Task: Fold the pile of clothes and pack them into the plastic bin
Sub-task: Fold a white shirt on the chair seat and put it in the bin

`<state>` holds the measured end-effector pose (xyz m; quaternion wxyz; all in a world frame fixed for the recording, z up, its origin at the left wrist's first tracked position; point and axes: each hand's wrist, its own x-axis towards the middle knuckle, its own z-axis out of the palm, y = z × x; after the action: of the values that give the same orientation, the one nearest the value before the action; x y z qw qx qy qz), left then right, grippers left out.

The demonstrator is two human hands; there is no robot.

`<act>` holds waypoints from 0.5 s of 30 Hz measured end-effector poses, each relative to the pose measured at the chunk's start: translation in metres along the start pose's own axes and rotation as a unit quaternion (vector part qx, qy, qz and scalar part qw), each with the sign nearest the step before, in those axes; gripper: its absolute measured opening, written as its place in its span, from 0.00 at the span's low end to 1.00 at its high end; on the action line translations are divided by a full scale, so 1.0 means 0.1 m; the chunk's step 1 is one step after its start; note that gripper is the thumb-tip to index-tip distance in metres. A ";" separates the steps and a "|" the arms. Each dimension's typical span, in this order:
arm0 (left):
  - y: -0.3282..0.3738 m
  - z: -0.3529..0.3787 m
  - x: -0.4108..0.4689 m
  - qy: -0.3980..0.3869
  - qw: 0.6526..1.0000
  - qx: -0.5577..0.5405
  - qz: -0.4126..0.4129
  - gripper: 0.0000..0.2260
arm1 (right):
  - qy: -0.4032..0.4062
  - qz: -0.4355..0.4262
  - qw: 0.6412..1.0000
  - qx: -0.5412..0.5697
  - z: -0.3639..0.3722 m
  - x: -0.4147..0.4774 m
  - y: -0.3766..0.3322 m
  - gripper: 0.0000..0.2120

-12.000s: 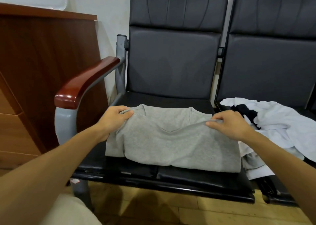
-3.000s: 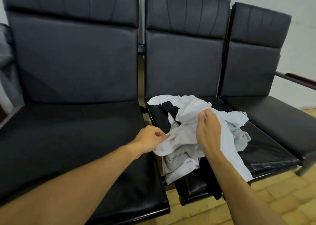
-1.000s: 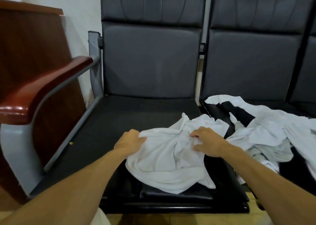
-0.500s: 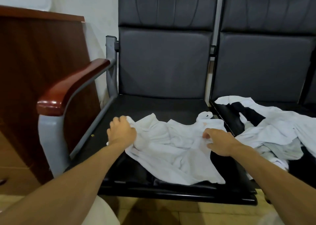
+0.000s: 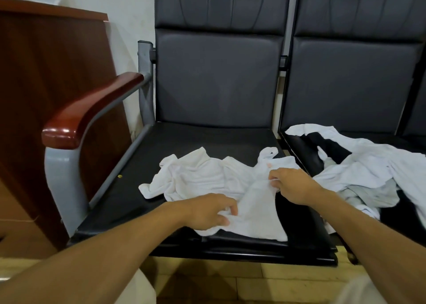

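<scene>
A black chair (image 5: 184, 140) is filling the middle of the view. On the neighbouring seat, at 3 o'clock, the pile of clothes (image 5: 368, 165) is sprawling loose. A crumpled white garment (image 5: 207, 176), possibly a shirt, is lying across the chair's seat. The left hand (image 5: 207, 213) is gripping its 6 o'clock edge with curled fingers. The right hand (image 5: 292, 186) is pinching a fold at its 3 o'clock side.

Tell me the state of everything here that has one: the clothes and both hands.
white garment, unfolded and crumpled, spread on the left seat
left hand, grips the garment's near edge
right hand, pinches the garment's right side
clothes pile, unfolded, heaped on the right seat
</scene>
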<state>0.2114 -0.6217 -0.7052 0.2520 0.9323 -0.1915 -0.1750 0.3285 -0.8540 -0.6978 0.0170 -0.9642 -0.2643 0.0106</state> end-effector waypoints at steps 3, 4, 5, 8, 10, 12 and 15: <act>-0.20 -0.16 -0.05 0.053 0.997 0.023 -0.044 0.11 | 0.030 0.002 0.998 0.056 -0.08 -0.02 0.01 0.08; -0.29 -0.22 -0.06 0.082 0.994 0.034 -0.063 0.13 | 0.024 -0.009 0.998 0.052 -0.10 -0.02 -0.01 0.08; -0.39 -0.27 -0.07 0.113 0.988 0.059 -0.089 0.14 | 0.008 -0.020 0.999 0.045 -0.12 -0.03 -0.05 0.07; -0.53 -0.38 -0.08 0.179 0.950 0.185 -0.178 0.15 | -0.052 -0.043 0.988 0.139 -0.13 -0.09 -0.27 0.08; -0.44 -0.38 -0.08 0.193 0.935 0.238 -0.178 0.14 | -0.086 -0.058 0.970 0.221 -0.13 -0.11 -0.41 0.07; -0.26 -0.34 -0.10 0.215 0.949 0.199 -0.118 0.12 | -0.121 -0.040 0.947 0.295 -0.14 -0.11 -0.48 0.04; 0.03 -0.19 -0.17 0.166 0.982 0.080 -0.036 0.07 | -0.153 -0.059 0.962 0.217 -0.18 -0.12 -0.48 0.12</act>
<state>0.2042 -0.6091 -0.6843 0.1980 0.9719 -0.1271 -0.0107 0.2940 -0.8197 -0.6782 0.1856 -0.9069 -0.3115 0.2145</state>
